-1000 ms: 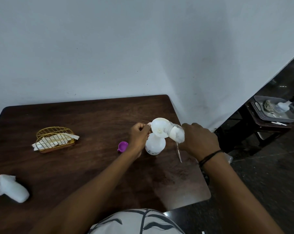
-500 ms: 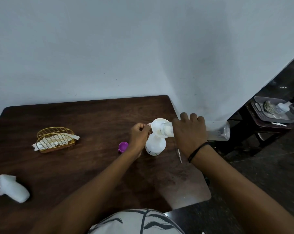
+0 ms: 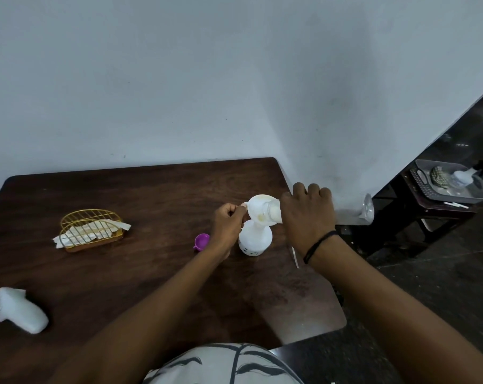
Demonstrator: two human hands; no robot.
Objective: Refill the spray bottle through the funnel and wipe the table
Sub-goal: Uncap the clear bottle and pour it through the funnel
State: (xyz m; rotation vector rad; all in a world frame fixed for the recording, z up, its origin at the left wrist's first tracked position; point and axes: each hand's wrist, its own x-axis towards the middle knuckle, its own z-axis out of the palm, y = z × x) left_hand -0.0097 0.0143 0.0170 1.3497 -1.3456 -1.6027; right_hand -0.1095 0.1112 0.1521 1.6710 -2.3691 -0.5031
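Observation:
A white round spray bottle (image 3: 255, 239) stands on the dark wooden table (image 3: 151, 195) with a white funnel (image 3: 258, 210) set in its neck. My left hand (image 3: 227, 223) pinches the funnel's small handle at its left rim. My right hand (image 3: 308, 214) grips a clear plastic bottle (image 3: 356, 209), which lies nearly level with its mouth in the funnel and its base pointing right. A thin dip tube (image 3: 294, 256) lies on the table just right of the spray bottle, below my right wrist.
A small purple cap (image 3: 201, 241) sits left of the spray bottle. A gold wire basket (image 3: 92, 230) with white napkins stands at the left. A white object (image 3: 20, 314) lies near the front left edge. A side table with a grey tray (image 3: 450, 187) is at the right.
My right hand rolled over the top of the clear bottle and tipped it to near level, its base swinging up and out to the right. The left hand kept its hold on the funnel.

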